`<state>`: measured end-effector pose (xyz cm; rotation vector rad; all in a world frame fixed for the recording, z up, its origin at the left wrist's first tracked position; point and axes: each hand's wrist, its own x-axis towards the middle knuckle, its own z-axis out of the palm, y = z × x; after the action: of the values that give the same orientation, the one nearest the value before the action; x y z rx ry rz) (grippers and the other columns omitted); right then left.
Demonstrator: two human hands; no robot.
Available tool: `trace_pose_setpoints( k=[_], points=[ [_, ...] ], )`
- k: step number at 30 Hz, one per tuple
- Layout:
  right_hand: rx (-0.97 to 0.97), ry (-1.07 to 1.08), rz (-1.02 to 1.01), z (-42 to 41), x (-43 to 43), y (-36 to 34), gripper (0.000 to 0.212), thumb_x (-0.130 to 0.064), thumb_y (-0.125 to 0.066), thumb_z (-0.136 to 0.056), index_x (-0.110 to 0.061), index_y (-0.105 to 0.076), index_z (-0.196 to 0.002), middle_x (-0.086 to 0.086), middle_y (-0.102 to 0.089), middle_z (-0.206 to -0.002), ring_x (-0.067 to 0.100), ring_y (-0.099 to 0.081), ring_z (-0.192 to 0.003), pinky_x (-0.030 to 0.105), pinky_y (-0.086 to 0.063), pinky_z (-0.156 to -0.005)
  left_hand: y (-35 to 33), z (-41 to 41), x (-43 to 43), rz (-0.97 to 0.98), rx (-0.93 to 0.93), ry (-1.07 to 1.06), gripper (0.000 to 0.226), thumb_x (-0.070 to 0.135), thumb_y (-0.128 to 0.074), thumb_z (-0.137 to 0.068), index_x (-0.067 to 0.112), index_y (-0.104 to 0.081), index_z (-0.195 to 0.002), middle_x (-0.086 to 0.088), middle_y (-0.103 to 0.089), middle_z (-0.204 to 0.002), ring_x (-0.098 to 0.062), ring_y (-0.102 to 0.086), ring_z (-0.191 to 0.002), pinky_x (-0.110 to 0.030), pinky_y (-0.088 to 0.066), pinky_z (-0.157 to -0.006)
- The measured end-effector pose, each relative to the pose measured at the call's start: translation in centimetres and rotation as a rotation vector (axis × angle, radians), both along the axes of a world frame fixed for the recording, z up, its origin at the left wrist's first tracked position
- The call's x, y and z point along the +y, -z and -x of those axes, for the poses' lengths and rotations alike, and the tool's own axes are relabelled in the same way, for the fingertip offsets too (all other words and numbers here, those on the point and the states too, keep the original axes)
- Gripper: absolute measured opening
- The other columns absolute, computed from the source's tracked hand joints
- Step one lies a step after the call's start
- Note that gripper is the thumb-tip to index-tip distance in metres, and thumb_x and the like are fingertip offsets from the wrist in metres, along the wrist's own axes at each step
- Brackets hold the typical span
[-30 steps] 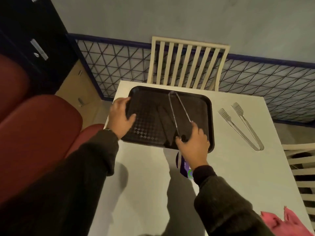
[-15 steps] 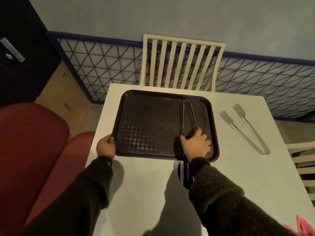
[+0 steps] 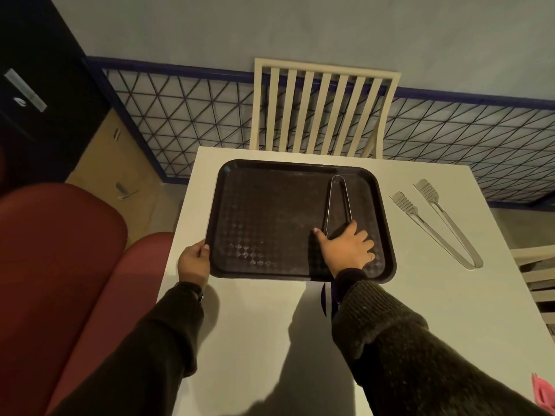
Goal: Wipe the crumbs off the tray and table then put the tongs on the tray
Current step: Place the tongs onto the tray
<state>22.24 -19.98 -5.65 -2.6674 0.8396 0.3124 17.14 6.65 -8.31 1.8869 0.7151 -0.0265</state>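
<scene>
A dark brown tray (image 3: pixel 270 211) lies flat on the white table (image 3: pixel 264 325). One pair of metal tongs (image 3: pixel 329 202) rests on the tray's right part, its bend pointing away from me. My right hand (image 3: pixel 345 250) lies over the near ends of these tongs with fingers spread and thumb out. My left hand (image 3: pixel 193 262) grips the tray's near left edge. A second pair of tongs (image 3: pixel 450 225) lies on the table right of the tray, untouched. I see no crumbs at this size.
A pink cloth (image 3: pixel 543 394) peeks in at the bottom right corner. A cream slatted chair (image 3: pixel 324 109) stands behind the table, and another chair (image 3: pixel 537 274) at the right. Red seats (image 3: pixel 60 250) are on the left. A purple item (image 3: pixel 326 298) lies under my right wrist.
The tray came down flat onto the table, and my left hand slid to its near left edge. My right hand set the tongs on the tray and spread its fingers.
</scene>
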Motion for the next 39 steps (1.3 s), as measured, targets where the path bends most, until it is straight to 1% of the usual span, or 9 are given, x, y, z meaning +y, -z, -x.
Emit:
trace_pose_setpoints(
  k=[6, 10, 13, 15, 19, 24, 28, 32, 39],
  points=[
    [-0.04, -0.076, 0.053, 0.8, -1.2, -0.7, 0.103, -0.084, -0.031, -0.072, -0.015, -0.018, -0.148, 0.019, -0.034, -0.147, 0.042, -0.031, -0.133, 0.058, -0.027, -0.106, -1.1, -0.1, 0.0, 0.032, 0.045, 0.0, 0.031, 0.006, -0.041, -0.095, -0.003, -0.057, -0.121, -0.019, -0.06, -0.123, -0.035, -0.053, -0.116, -0.032, -0.037, -0.098],
    [-0.112, -0.16, 0.098, 2.0, -4.4, -1.7, 0.085, -0.072, -0.035, -0.083, -0.013, -0.028, -0.143, 0.018, -0.039, -0.143, 0.041, -0.035, -0.13, 0.056, -0.029, -0.105, -2.6, -0.2, -0.1, -0.019, 0.028, -0.058, 0.035, 0.012, -0.044, -0.094, 0.01, -0.053, -0.127, -0.015, -0.056, -0.13, -0.032, -0.052, -0.12, -0.036, -0.042, -0.1],
    [-0.184, -0.226, 0.136, 3.2, -8.2, -2.5, 0.063, -0.055, -0.042, -0.09, -0.012, -0.04, -0.135, 0.017, -0.048, -0.135, 0.038, -0.042, -0.122, 0.053, -0.034, -0.099, -3.1, -0.2, -0.5, -0.022, -0.085, -0.073, 0.033, 0.013, -0.048, -0.083, 0.032, -0.066, -0.104, -0.011, -0.059, -0.123, -0.03, -0.057, -0.113, -0.048, -0.047, -0.099],
    [-0.211, -0.243, 0.169, 3.7, -11.1, -3.1, 0.054, -0.046, -0.046, -0.091, -0.009, -0.044, -0.131, 0.018, -0.05, -0.131, 0.04, -0.043, -0.118, 0.052, -0.035, -0.096, -3.2, 0.0, -1.7, -0.076, -0.134, -0.016, 0.034, 0.013, -0.044, -0.082, 0.036, -0.067, -0.092, -0.007, -0.06, -0.119, -0.025, -0.058, -0.109, -0.049, -0.047, -0.098],
    [-0.218, -0.27, 0.249, 3.8, -17.1, -3.5, 0.046, -0.034, -0.047, -0.09, -0.003, -0.049, -0.125, 0.023, -0.052, -0.124, 0.044, -0.045, -0.113, 0.053, -0.038, -0.093, -6.2, 1.1, -7.5, -0.035, -0.167, 0.101, 0.031, 0.01, -0.043, -0.092, 0.031, -0.066, -0.096, -0.003, -0.054, -0.125, -0.022, -0.052, -0.115, -0.041, -0.042, -0.104],
    [-0.186, -0.239, 0.246, 1.3, -22.3, -3.4, 0.053, -0.034, -0.052, -0.089, 0.0, -0.044, -0.129, 0.025, -0.046, -0.126, 0.045, -0.044, -0.114, 0.054, -0.037, -0.093, -6.8, 2.9, -13.6, 0.056, -0.194, 0.196, 0.025, 0.006, -0.044, -0.094, 0.016, -0.065, -0.105, 0.002, -0.051, -0.118, -0.011, -0.051, -0.107, -0.028, -0.041, -0.102],
    [-0.097, -0.218, 0.146, -0.7, -24.3, -1.8, 0.061, -0.037, -0.055, -0.087, -0.001, -0.037, -0.133, 0.023, -0.044, -0.13, 0.044, -0.044, -0.117, 0.055, -0.037, -0.096, -6.5, 4.0, -15.9, 0.02, -0.26, 0.283, 0.025, 0.004, -0.043, -0.095, 0.008, -0.063, -0.109, -0.002, -0.057, -0.113, -0.007, -0.054, -0.1, -0.021, -0.042, -0.098],
    [-0.014, -0.168, 0.088, -1.5, -25.1, 0.3, 0.074, -0.03, -0.06, -0.085, 0.0, -0.023, -0.143, 0.024, -0.039, -0.139, 0.045, -0.04, -0.124, 0.056, -0.034, -0.101, -6.3, 4.3, -15.8, -0.092, -0.268, 0.278, 0.027, 0.003, -0.042, -0.094, 0.004, -0.064, -0.11, 0.0, -0.058, -0.111, -0.01, -0.053, -0.102, 0.0, -0.037, -0.089],
    [-0.098, 0.005, 0.01, -1.5, -24.2, 0.3, 0.04, -0.01, -0.051, -0.092, 0.007, -0.042, -0.126, 0.027, -0.043, -0.131, 0.044, -0.04, -0.121, 0.05, -0.035, -0.098, -6.6, 4.7, -14.0, -0.109, -0.203, 0.191, 0.027, 0.003, -0.046, -0.091, 0.01, -0.068, -0.104, -0.005, -0.062, -0.112, -0.012, -0.053, -0.102, -0.018, -0.037, -0.096]
  ],
)
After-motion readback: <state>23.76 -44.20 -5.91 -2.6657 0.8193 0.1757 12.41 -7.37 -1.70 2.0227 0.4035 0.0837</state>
